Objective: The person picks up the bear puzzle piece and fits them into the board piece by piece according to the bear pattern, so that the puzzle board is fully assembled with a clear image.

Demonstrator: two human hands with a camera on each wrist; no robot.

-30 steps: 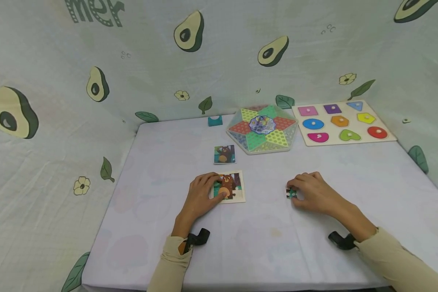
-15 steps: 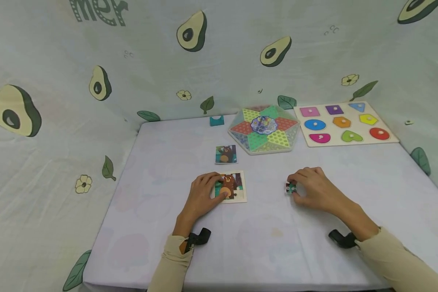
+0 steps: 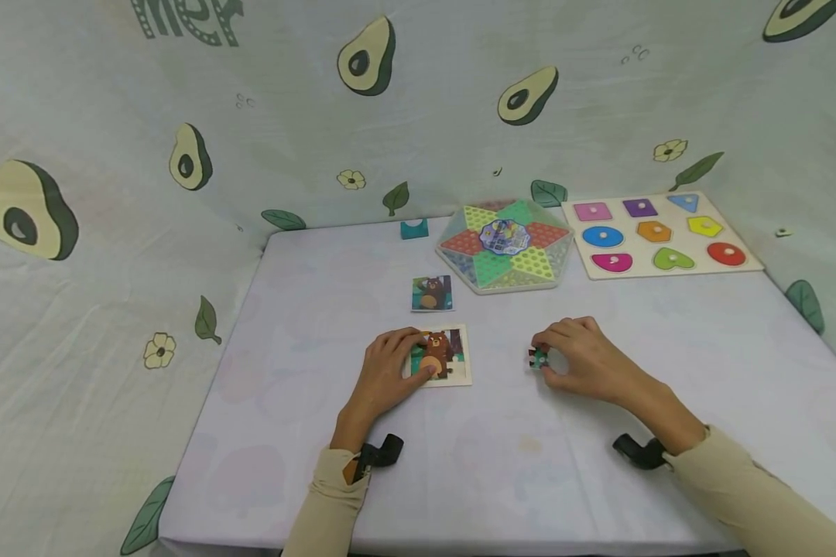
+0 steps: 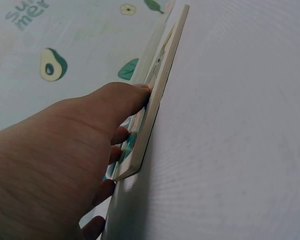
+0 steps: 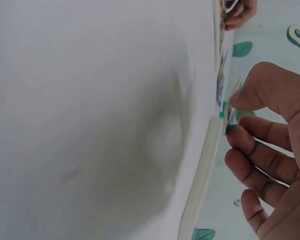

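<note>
In the head view my left hand [image 3: 385, 365] rests over the left side of a small bear jigsaw board [image 3: 466, 362], covering part of it. In the left wrist view the thumb and two fingertips touch the face of the board [image 4: 151, 117], while the other fingers lie past its edge. A gap shows in the picture at its lower right. To the right, just over the table, my right hand [image 3: 594, 362] pinches a green and brown jigsaw piece [image 3: 537, 357] between thumb and fingers. The right wrist view shows this piece [image 5: 227, 122] nearly edge-on.
Behind the board lies a square bear picture [image 3: 432, 294]. Farther back are a teal notched block [image 3: 414, 229], a hexagonal Chinese checkers board [image 3: 488, 267] and a shape puzzle board [image 3: 641, 270] with coloured pieces. An avocado-print cloth [image 3: 265, 139] stands behind the table.
My right hand has moved slightly left with the jigsaw piece, toward the bear board. The piece has turned a little in the fingers. My left hand has stayed on the board.
</note>
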